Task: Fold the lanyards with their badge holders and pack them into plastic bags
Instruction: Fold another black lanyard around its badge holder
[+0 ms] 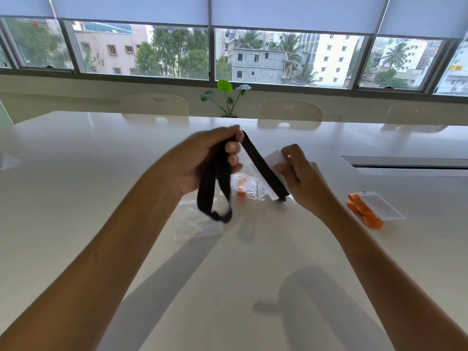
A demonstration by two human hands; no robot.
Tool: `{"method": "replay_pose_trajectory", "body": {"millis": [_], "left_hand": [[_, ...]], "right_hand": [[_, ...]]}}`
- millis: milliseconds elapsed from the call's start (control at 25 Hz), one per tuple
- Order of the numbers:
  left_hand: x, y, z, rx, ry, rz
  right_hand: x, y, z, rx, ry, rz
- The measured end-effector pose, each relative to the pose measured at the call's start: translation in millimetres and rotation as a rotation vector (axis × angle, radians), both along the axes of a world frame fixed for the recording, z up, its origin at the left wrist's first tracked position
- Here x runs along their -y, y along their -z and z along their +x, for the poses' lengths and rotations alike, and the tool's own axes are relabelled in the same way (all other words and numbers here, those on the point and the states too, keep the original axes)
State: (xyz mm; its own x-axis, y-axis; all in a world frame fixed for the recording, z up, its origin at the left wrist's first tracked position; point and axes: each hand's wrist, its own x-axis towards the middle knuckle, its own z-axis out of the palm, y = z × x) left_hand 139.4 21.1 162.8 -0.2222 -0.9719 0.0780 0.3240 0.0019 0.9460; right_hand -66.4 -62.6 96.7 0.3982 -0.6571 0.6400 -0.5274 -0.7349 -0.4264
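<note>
My left hand [202, 158] is raised above the white table [76, 198] and closed around gathered loops of a black lanyard [260, 165]; loops hang below my fist. One strap runs down to the right to a clear badge holder [272, 158], which my right hand [301, 173] pinches. An empty clear plastic bag [195, 221] lies flat on the table under my left wrist. Behind the strap lies a plastic bag with an orange lanyard inside [247, 187]. An orange lanyard folded under its badge holder [374, 210] rests at the right.
A long cable slot [405, 163] is cut into the table at the right. Pale chairs [290, 114] stand along the far side, and a small green plant [228, 97] is behind the far edge below the windows.
</note>
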Motion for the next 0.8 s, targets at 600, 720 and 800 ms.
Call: {"method": "replay_pose_trajectory", "body": {"millis": [600, 720, 800], "left_hand": [[31, 62, 17, 0.502, 0.195, 0.353], [29, 51, 10, 0.543, 0.042, -0.026], [25, 42, 5, 0.336, -0.005, -0.250]], "right_hand": [[-24, -19, -18, 0.474, -0.653, 0.920], [-24, -25, -19, 0.521, -0.643, 0.955], [-24, -30, -17, 0.522, -0.640, 0.968]]}}
